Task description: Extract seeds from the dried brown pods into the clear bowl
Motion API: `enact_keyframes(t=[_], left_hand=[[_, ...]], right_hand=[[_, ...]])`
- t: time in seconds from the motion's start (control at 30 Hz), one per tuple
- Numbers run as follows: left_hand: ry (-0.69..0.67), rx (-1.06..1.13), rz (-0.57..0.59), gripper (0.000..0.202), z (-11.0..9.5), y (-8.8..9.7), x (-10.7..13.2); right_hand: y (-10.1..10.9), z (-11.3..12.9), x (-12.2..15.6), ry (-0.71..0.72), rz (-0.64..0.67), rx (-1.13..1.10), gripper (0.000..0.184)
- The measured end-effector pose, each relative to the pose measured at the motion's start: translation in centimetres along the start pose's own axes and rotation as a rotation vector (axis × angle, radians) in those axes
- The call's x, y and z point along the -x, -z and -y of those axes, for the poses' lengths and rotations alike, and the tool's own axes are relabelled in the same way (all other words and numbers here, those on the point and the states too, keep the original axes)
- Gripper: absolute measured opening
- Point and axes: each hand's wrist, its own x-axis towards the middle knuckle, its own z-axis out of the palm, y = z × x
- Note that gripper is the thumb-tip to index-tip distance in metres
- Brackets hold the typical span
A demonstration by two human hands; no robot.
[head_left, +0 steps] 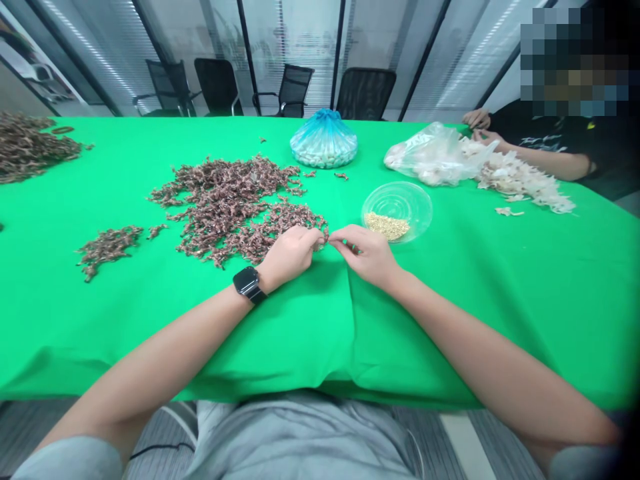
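Note:
A large loose heap of brown dried sprigs (235, 210) covers the green tablecloth (500, 320) in front of me. My left hand (290, 253), with a black smartwatch (249, 284) on its wrist, pinches a small brown piece at the heap's near right edge. My right hand (363, 253) meets it there, fingertips closed on the same spot. The piece between them is mostly hidden by my fingers. A transparent plastic bowl (397, 211) holding yellowish grains (387, 226) sits just beyond my right hand.
A smaller brown clump (107, 248) lies left of the heap, and a bigger one (30, 148) lies at the far left. Farther back stand a blue bag of pale cloves (323, 141) and a white bag (430, 157). A co-worker's hands (480, 127) work beside white papery husks (523, 180). Black chairs stand beyond the table.

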Motion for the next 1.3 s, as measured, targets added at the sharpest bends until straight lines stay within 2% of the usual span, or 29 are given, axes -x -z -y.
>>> enact_keyframes(t=[0.13,0.27,0.37,0.53,0.67,0.77,0.93,1.0,1.17,1.3], left_hand=[[-0.004,0.014,0.009,0.022,-0.1,0.0,0.0],[-0.007,0.006,0.029,0.022,-0.1,0.1,0.0],[-0.04,-0.022,0.025,0.023,0.0,0.1,0.0],[-0.117,-0.063,0.015,0.025,0.0,0.0,-0.1],[-0.121,-0.05,0.003,0.024,0.0,-0.1,-0.1],[-0.077,-0.044,0.009,0.022,0.1,-0.1,-0.1],[-0.026,-0.013,0.025,0.022,0.2,-0.1,-0.1],[-0.02,-0.019,0.025,0.021,0.2,-0.1,-0.1],[-0.019,-0.015,0.034,0.019,0.2,-0.3,0.0],[-0.005,-0.006,0.059,0.02,0.2,-0.3,0.1]], right_hand=[[0.4,0.1,0.0,0.06,0.05,0.041,0.021],[0.2,0.8,0.0,-0.035,0.075,0.013,0.015],[-0.3,1.6,-0.1,-0.24,0.041,-0.18,0.013],[-0.5,2.6,-0.7,-0.72,0.059,-0.669,0.034],[-0.1,2.4,-1.0,-0.83,0.09,-0.813,0.04],[-0.1,1.9,-0.9,-0.767,0.086,-0.733,0.038],[-0.4,0.7,-0.3,-0.358,0.01,-0.333,0.023],[-0.5,0.3,-0.1,-0.25,0.018,-0.21,0.019],[-0.2,-0.2,0.0,-0.087,0.072,-0.054,0.017],[0.2,-0.1,0.0,-0.03,0.089,0.017,0.018]])
